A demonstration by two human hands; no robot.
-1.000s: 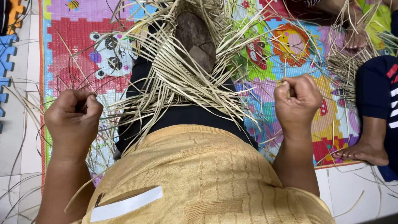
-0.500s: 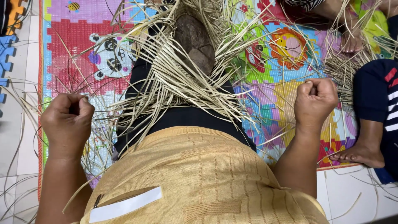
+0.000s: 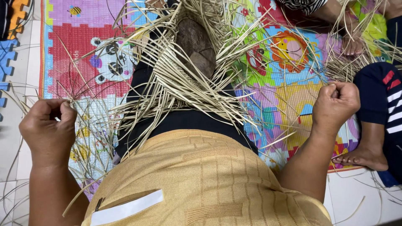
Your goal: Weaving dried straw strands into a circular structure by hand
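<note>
Landmark: the brown rounded mould (image 3: 196,46) on the lap. Pale straw strips (image 3: 167,83) fan out from it on every side, crowding each approach. To its right, a neighbour's bare foot (image 3: 361,155) and navy striped trouser leg (image 3: 383,96) block the colourful foam play mat (image 3: 63,46). Left of the mould, red mat shows between sparser strands.

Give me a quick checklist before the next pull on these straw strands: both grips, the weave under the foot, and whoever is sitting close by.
1. Left hand closed in a fist on thin strands: ok.
2. Right hand closed in a fist: ok; the strand in it is too thin to trace: cannot tell.
3. Foot resting on the woven straw piece, pinning it: ok.
4. Loose strands fan out tangled over the play mat: not ok.
5. Another person's bare foot lies close to the right hand: not ok.
</note>
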